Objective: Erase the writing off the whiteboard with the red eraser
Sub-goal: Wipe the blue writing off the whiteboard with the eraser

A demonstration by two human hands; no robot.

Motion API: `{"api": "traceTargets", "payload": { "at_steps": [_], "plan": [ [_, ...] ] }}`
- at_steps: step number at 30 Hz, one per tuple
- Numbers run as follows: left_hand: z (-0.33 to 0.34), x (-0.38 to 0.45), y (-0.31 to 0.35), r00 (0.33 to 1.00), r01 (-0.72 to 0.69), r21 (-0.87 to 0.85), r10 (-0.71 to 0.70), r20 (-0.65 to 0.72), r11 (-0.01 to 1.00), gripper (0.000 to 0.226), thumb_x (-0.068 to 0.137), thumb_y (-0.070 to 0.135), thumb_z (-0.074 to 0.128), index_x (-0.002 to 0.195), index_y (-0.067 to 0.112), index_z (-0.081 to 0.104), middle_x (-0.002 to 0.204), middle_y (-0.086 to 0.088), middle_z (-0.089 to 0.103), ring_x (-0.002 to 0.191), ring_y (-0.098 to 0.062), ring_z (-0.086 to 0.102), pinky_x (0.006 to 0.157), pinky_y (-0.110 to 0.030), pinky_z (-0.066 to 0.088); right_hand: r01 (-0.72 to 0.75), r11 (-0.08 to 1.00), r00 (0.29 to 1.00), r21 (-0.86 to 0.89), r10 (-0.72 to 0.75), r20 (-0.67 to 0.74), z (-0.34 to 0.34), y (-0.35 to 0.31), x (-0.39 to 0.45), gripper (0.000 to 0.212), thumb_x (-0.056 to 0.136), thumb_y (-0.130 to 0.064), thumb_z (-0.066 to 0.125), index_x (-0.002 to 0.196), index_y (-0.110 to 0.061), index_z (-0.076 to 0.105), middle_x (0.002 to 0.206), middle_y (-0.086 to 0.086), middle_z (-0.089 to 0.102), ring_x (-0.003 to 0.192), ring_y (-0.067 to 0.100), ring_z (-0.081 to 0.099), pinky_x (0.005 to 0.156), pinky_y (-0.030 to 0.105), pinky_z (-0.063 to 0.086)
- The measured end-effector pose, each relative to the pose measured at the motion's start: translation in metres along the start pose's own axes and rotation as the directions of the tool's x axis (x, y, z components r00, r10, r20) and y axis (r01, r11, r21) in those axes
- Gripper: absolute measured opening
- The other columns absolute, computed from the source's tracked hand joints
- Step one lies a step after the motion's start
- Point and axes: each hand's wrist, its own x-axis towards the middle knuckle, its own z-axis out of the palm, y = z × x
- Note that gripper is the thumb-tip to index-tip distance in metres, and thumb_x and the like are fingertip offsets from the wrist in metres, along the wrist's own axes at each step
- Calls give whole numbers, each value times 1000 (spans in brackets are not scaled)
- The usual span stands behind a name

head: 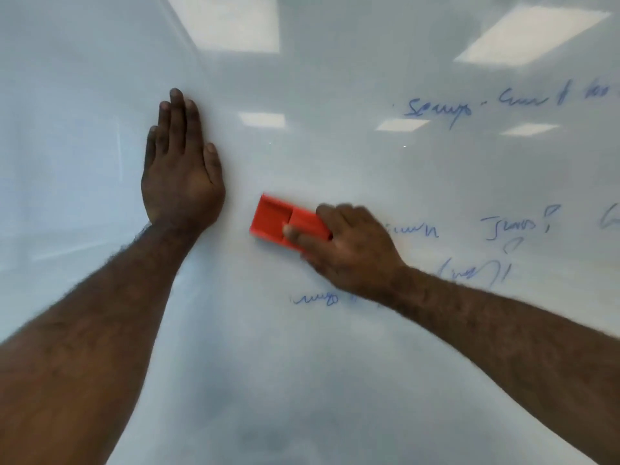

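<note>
Right hand (349, 243) is clenching the red eraser (285, 223), pressing it flat on the whiteboard (302, 364) at centre. Left hand (181, 176) is lying open, palm against the board, just left of it. Blue handwriting (516, 226) is sitting to the right and below; blurred, possibly "Jenos!", otherwise unreadable.

Even, bright light falls across the whiteboard (302, 347) in front of me, and its glossy face mirrors rectangular ceiling panels (231, 25) as pale glare patches along the top. Shadows are faint. My right hand (352, 250) and the red eraser (275, 219) are smeared with motion blur; the blue writing (436, 110) looks soft. My forearms swell at the lower corners.
</note>
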Motion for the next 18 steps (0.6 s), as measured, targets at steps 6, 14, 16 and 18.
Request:
{"api": "traceTargets", "payload": {
  "at_steps": [6,14,16,18],
  "plan": [
    [-4,-17,1,999,-5,-23,6,32,1000,57,105,27,23,157,7,14,166,-8,9,153,-20,7,123,-32,5,519,854,829,30,-511,226,-31,41,-4,35,98,-15,50,129,-27,61,105,14,64,75,29,56,63,36,45],
    [1,-16,-1,1000,-11,-20,11,-1,1000,57,105,29,22,158,9,13,166,-7,9,153,-19,6,123,-30,3,-518,853,844,-67,496,-202,-81,196,97,59,89,-56,46,139,-25,49,128,16,57,113,35,53,95,40,43],
    [1,-15,-2,1000,-7,-16,7,-12,1000,57,105,29,22,158,10,12,166,-7,9,153,-19,6,123,-30,3,-642,765,753,-55,616,-232,-64,168,99,61,89,-54,46,143,-27,45,131,13,53,116,31,51,95,35,40],
    [2,-16,-2,1000,-17,-10,17,-11,1000,57,106,30,21,158,10,12,166,-7,9,153,-19,6,123,-30,3,-584,808,801,-78,557,-221,-42,115,88,59,90,-47,49,145,-26,44,123,16,52,108,33,51,88,37,43]
  ]
}}
